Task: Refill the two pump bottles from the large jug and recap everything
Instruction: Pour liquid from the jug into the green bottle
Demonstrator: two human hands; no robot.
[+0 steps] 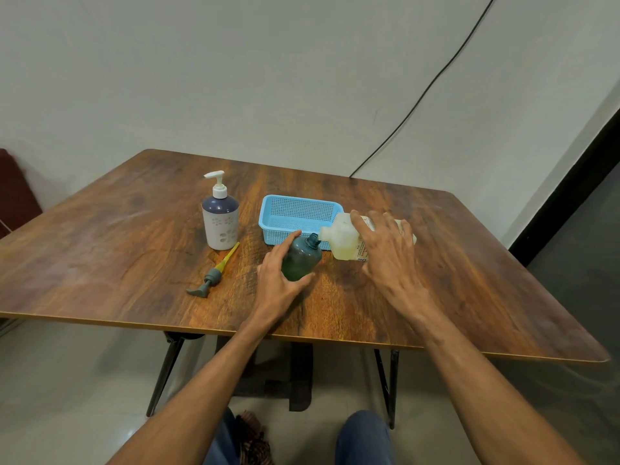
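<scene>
Your left hand (280, 280) wraps the open green bottle (301, 257) at table centre, your right hand (389, 253) clasps the tipped jug (349, 241) at its three o'clock (likely heavy, slick; grip mid-body).

Left grip (280, 271) wrapped closed; right grip (387, 250) clasped, tilted.

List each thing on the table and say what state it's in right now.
green bottle: upright, uncapped, held by left hand
jug: tipped toward green bottle, held by right hand
grey pump: removed, lying on table
white bottle: upright, pump on
blue basket: looks empty
</scene>
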